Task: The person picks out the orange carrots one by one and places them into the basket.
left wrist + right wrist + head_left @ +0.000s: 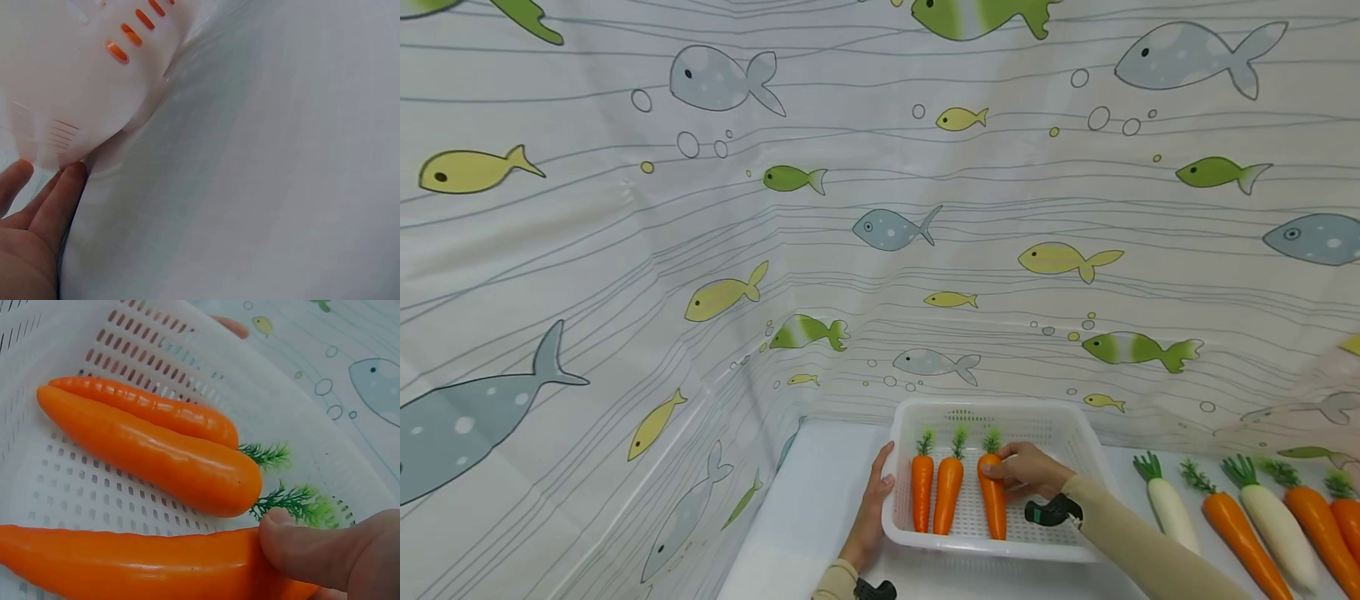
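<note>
In the head view a white perforated basket [992, 546] holds several orange carrots with green tops. My right hand [1028, 468] grips the upper end of one carrot [993, 504], its thumb [300, 540] laid on top of it in the right wrist view. This carrot lies at or just above the basket floor; I cannot tell which. Two more carrots, a middle one [948, 497] and a left one [922, 493], rest to its left. My left hand [871, 508] is at the basket's left side, fairly straight fingers [59, 200] touching its outer wall.
Right of the basket, a white radish [1172, 510], a loose carrot [1247, 542], another radish [1277, 533] and more carrots [1326, 533] lie on the white table [805, 492]. A fish-patterned sheet [820, 275] covers the walls behind and left.
</note>
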### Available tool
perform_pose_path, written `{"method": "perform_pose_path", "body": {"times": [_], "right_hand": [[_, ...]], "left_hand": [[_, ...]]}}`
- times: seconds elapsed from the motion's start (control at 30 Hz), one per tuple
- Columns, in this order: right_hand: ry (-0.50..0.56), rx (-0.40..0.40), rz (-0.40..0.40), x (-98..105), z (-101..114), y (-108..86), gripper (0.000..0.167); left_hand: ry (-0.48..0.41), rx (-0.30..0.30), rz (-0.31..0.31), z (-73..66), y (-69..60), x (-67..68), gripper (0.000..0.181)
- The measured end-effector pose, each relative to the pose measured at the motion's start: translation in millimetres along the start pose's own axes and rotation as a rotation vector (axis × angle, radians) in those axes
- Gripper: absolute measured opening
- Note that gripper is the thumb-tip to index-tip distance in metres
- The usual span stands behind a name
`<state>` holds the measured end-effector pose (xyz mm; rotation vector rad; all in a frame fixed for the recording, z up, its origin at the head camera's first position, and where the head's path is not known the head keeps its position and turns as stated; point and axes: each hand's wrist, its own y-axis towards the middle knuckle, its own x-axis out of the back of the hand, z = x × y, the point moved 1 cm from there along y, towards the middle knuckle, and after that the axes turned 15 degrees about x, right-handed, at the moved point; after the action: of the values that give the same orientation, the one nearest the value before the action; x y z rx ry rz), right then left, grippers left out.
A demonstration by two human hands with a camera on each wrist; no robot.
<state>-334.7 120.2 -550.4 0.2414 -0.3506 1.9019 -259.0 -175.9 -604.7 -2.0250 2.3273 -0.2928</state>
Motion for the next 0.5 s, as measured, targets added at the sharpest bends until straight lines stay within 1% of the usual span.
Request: {"method": "perform_pose_path", "body": {"times": [0.1,0.23,0.5], "right_hand": [[0.003,0.010,-0.001,0.5,0.6,1.7,0.043],[0.004,0.042,0.005,0.3,2.1,1.7,0.044],[-0.024,0.092,-0.004,-2.9,0.3,-1.2,0.041]], "left_hand": [[0.001,-0.010,-0.003,-1.0,1.1,0.1,0.060],[-0.006,-0.012,-0.004,-2.2,1.5,0.0,0.061],[-0.003,0.008,-0.004,-1.7,0.3,-0.2,0.060]]}}
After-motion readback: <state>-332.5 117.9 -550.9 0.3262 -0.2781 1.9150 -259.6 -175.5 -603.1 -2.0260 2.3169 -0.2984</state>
